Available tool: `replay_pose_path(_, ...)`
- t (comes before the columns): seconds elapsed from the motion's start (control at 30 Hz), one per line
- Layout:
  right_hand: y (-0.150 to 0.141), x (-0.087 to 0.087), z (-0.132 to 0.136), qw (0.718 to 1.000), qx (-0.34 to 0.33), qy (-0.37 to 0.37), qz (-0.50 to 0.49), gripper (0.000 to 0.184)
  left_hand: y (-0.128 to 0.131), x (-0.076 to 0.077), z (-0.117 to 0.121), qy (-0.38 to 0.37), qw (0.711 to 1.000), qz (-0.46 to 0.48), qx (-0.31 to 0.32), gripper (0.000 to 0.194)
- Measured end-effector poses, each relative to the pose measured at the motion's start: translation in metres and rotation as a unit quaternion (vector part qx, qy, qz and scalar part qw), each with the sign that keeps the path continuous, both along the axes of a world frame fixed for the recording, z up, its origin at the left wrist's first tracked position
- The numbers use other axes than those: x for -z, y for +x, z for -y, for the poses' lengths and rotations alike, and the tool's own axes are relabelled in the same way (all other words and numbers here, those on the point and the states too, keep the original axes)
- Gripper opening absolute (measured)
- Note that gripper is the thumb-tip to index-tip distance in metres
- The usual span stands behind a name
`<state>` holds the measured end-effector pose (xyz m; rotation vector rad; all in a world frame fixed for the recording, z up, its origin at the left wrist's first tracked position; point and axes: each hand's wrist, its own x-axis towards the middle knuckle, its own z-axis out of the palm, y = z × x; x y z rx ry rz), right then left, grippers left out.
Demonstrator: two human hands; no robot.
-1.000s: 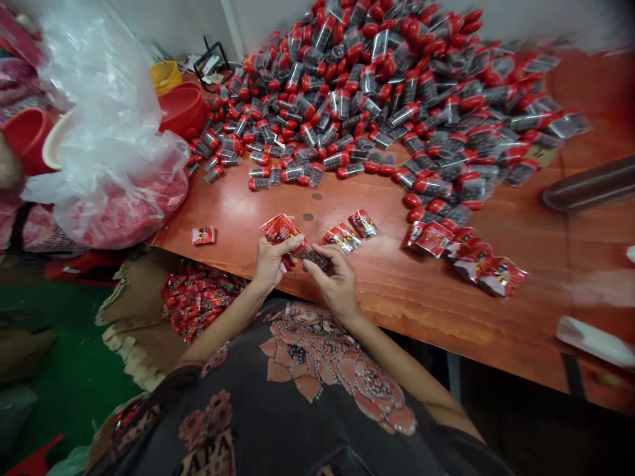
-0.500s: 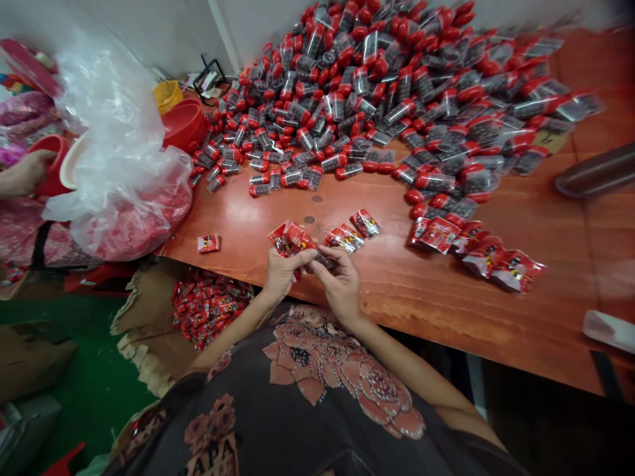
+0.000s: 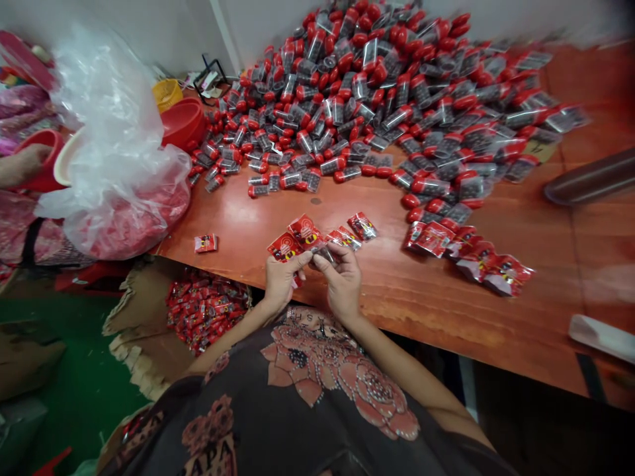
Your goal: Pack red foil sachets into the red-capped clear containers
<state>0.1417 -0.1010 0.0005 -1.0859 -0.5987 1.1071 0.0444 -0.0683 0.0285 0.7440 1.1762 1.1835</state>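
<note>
Fingers pinch packets; red-capped tubes heaped beyond.

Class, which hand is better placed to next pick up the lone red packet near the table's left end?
Likely the left hand: it is nearer the lone red packet than the right hand. The left holds other red packets, though, so might need freeing.

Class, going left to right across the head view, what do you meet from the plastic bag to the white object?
Plastic bag, lone red packet, left hand, right hand, cluster of red packets, white object.
</note>
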Motion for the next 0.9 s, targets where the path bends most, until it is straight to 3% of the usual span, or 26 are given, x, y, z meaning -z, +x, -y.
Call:
replay_pose_path(0.2, 0.002, 0.005, 0.001, 0.997, -0.039, 0.032, 0.065, 0.040, -0.007, -0.004, -0.010, 0.015, 1.000, 0.013, 0.017, 0.037)
replay_pose_path(0.37, 0.001, 0.008, 0.001, 0.994, -0.011, 0.062, 0.086, 0.022, -0.008, -0.007, -0.015, 0.022, 0.999, 0.007, 0.030, 0.031)
replay_pose_path(0.57, 0.004, 0.009, 0.003, 0.990, -0.032, 0.055, 0.130, 0.029, -0.006, -0.007, -0.010, 0.011, 0.998, -0.026, 0.054, 0.028)
replay_pose_path(0.7, 0.008, 0.010, 0.004, 0.992, -0.020, 0.040, 0.119, 0.011, -0.004, -0.006, -0.007, -0.013, 0.998, -0.030, 0.059, 0.029)
replay_pose_path(0.83, 0.011, 0.010, 0.001, 0.993, -0.073, 0.018, 0.090, 0.037, -0.007, -0.002, -0.011, -0.019, 0.999, -0.027, 0.031, 0.029)
replay_pose_path(0.9, 0.014, 0.010, -0.001, 0.989, -0.111, 0.012, 0.102, 0.039, -0.011, -0.001, -0.015, -0.020, 0.999, -0.027, 0.025, 0.027)
